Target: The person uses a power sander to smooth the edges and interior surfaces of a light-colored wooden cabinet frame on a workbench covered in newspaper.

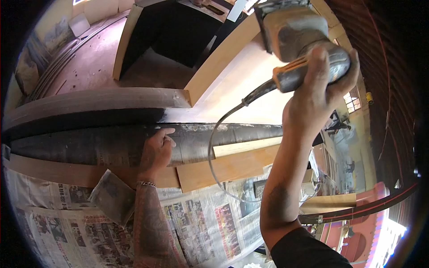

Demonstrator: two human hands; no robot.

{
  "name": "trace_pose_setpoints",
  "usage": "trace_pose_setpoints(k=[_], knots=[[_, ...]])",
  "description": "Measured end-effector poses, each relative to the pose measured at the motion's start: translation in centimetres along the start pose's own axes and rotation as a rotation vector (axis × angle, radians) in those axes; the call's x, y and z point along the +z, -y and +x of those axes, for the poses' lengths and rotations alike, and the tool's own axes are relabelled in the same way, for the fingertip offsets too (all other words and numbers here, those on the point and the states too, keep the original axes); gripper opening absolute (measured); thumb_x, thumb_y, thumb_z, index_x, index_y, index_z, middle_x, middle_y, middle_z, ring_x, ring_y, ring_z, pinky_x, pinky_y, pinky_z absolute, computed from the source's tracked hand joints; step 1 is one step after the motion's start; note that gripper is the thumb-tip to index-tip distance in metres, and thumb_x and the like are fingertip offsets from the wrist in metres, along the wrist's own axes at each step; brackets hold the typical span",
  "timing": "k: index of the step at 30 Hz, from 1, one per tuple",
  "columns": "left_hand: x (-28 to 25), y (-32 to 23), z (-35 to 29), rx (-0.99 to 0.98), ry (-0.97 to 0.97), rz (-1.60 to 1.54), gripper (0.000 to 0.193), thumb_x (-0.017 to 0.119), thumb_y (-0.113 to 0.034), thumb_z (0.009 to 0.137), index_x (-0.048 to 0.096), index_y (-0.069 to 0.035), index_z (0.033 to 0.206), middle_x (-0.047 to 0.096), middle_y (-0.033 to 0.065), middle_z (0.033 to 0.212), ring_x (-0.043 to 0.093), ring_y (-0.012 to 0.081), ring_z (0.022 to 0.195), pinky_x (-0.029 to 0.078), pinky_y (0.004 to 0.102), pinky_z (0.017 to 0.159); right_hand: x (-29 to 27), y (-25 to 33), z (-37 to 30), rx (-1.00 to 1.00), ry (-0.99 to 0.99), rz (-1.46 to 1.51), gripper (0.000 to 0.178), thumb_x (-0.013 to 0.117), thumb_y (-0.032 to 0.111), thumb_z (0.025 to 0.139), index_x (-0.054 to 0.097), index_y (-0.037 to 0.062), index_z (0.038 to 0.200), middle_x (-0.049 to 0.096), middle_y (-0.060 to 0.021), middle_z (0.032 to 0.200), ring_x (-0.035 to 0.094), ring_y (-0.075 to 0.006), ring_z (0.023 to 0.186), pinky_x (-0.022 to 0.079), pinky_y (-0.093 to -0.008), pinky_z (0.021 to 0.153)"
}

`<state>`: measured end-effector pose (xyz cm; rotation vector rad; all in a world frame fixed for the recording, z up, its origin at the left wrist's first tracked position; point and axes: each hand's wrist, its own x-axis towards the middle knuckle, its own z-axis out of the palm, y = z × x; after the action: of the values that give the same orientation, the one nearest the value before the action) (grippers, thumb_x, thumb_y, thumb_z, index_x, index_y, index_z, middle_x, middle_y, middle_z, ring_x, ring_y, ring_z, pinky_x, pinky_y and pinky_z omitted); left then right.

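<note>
My right hand (pixel 308 100) is raised at the upper right, its fingers wrapped round the grip of a dusty electric sander (pixel 295 33). The sander's flat square pad faces up and away, off the wood. From the handle a thin cable (pixel 213 134) loops down across the work. My left hand (pixel 156 149) rests at the dark grey panel (pixel 111 143), left of centre. Its forefinger points right, apart from the thumb, and nothing shows in it. Just beyond runs a pale wooden frame (pixel 98 100) with a black inner strip. A dusty dark square pad (pixel 114 196) lies beside my left forearm.
Newspaper sheets (pixel 201 219) cover the near surface. Loose wooden boards (pixel 228 165) lie right of my left hand. A black-lined wooden box (pixel 174 40) stands at the back, and long pipes (pixel 58 62) run along the far-left floor. Another person (pixel 337 126) is far off at right.
</note>
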<state>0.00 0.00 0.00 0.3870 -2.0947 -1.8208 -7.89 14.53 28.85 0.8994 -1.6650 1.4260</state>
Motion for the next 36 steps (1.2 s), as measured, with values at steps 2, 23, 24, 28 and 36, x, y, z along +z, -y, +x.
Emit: trace_pose_setpoints(k=[2,23,24,28,36], knots=[[0.3,0.3,0.2,-0.008,-0.004,0.024,0.035,0.050,-0.011,0.097,0.067,-0.002,0.125,0.075,0.0193,0.089,0.072,0.0245,0.077,0.055,0.0359,0.072,-0.3,-1.7,-1.1,-0.098,-0.026,-0.072,0.091,0.076,0.045,0.093,0.025,0.0022,0.155,0.048,-0.0196,0.132,0.055,-0.0245,0.116,0.050,-0.0350,0.097],[0.5,0.2,0.2,0.000,-0.013,-0.005,0.033,0.051,-0.010,0.098,0.066,-0.001,0.125,0.074,0.0149,0.089,0.070,0.0189,0.078,0.054,0.0330,0.071,-0.1,-0.3,1.4,-0.100,-0.046,0.027,0.085,0.080,0.033,0.092,0.030,-0.0007,0.153,0.054,-0.0104,0.122,0.056,-0.0170,0.106,0.047,-0.0309,0.097],[0.4,0.3,0.1,0.001,-0.015,-0.006,0.033,0.051,-0.010,0.098,0.066,-0.001,0.125,0.074,0.0149,0.089,0.070,0.0189,0.078,0.054,0.0330,0.071,-0.1,-0.2,1.6,-0.061,-0.085,0.032,0.085,0.078,0.034,0.093,0.029,-0.0003,0.153,0.053,-0.0120,0.124,0.056,-0.0177,0.108,0.047,-0.0312,0.098],[0.3,0.8,0.2,0.023,-0.009,-0.022,0.033,0.051,-0.010,0.097,0.067,-0.001,0.125,0.075,0.0171,0.090,0.072,0.0219,0.080,0.055,0.0348,0.073,-0.2,-0.2,1.6,0.054,-0.166,0.133,0.085,0.076,0.037,0.093,0.027,0.0069,0.156,0.049,-0.0185,0.135,0.059,-0.0273,0.117,0.058,-0.0369,0.092],[0.0,-0.3,0.2,-0.004,-0.007,0.013,0.034,0.052,-0.008,0.095,0.067,-0.002,0.125,0.075,0.0194,0.092,0.073,0.0253,0.081,0.056,0.0366,0.075,0.9,2.0,2.9,0.180,-0.277,0.144,0.084,0.070,0.044,0.096,0.027,0.0060,0.156,0.046,-0.0209,0.141,0.058,-0.0294,0.124,0.058,-0.0385,0.097]])
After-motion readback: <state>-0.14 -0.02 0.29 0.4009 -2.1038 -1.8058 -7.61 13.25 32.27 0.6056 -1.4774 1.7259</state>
